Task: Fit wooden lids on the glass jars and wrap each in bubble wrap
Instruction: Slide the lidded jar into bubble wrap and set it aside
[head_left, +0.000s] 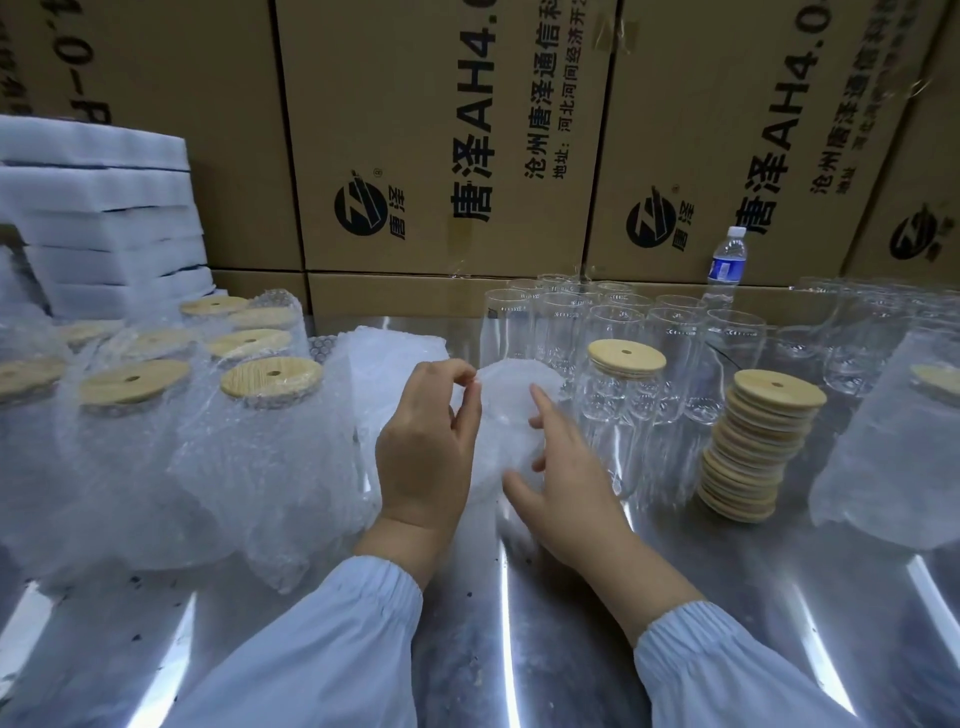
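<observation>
A jar bundled in bubble wrap (501, 415) stands at the table's centre between my hands. My left hand (426, 447) pinches the wrap's upper edge with thumb and curled fingers. My right hand (566, 467) lies against the bundle's right side with fingers spread straight. A lidded glass jar (621, 395) stands just right of the bundle. Beside it rises a stack of wooden lids (758, 447). Several bare glass jars (670, 332) crowd behind. On the left stand several wrapped, lidded jars (260, 415).
Steel table (519, 649) under everything. Loose bubble wrap (384, 364) lies behind my left hand. White foam sheets (98, 218) are stacked far left. Cardboard boxes (441, 145) wall the back, with a water bottle (727, 260) before them. Another wrapped jar (893, 457) stands far right.
</observation>
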